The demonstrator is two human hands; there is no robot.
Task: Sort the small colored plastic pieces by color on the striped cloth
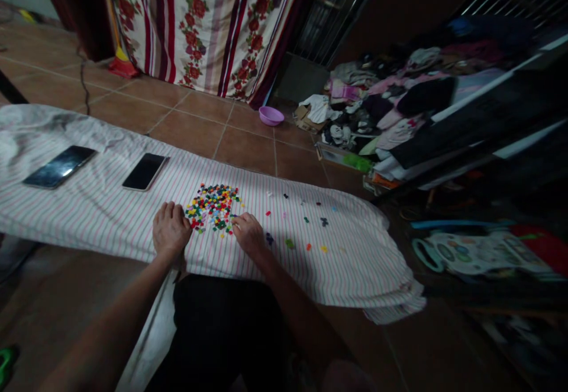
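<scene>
A pile of small colourful pieces [215, 200], like beads or tiny blocks, lies on a striped cloth [248, 262]. Resting on the cloth at the pile's left edge is my left hand [171, 229], palm down, fingers lying loosely on the fabric. My right hand [249, 232] is at the pile's right edge, its fingers pinched together; whatever is between them is too small to make out. Farther right, little groups sorted by colour sit apart, among them dark blue pieces [269, 239], green pieces [290, 243], orange pieces [309, 247], yellow pieces [323, 249] and grey pieces [324, 222].
Left of the pile lie a phone [145, 172] and a larger dark-screened device [61, 167]. Beyond the cloth, a purple basin [271, 116] stands on the tiled floor before a flowered curtain [195, 25]. Heaped clothes [377, 102] fill the back right.
</scene>
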